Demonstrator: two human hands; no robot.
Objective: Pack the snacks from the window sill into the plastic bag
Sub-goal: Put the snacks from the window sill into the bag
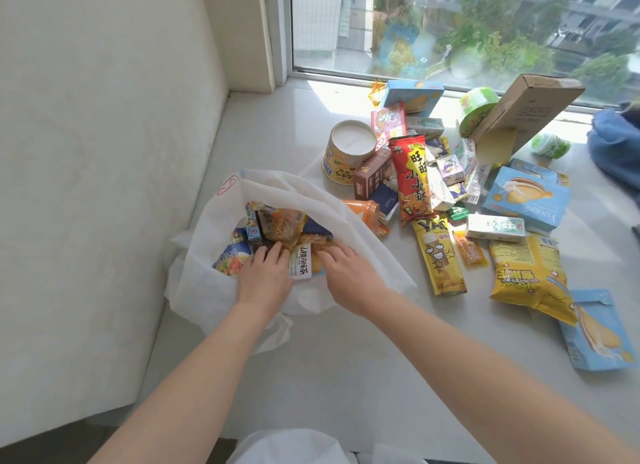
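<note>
A white plastic bag lies open on the window sill at the left, with several snack packets inside. Both my hands reach into its mouth. My left hand rests with its fingers on the packets in the bag. My right hand lies beside it, fingertips on an orange packet. A white sachet with black lettering stands between the two hands. To the right, loose snacks lie spread on the sill: a red packet, a long yellow packet, a yellow popcorn bag and a blue biscuit box.
A round noodle cup lies on its side behind the bag. A brown cardboard box leans tilted at the back right, near a green cup. Blue cloth sits at the far right. A wall runs along the left, the window along the back.
</note>
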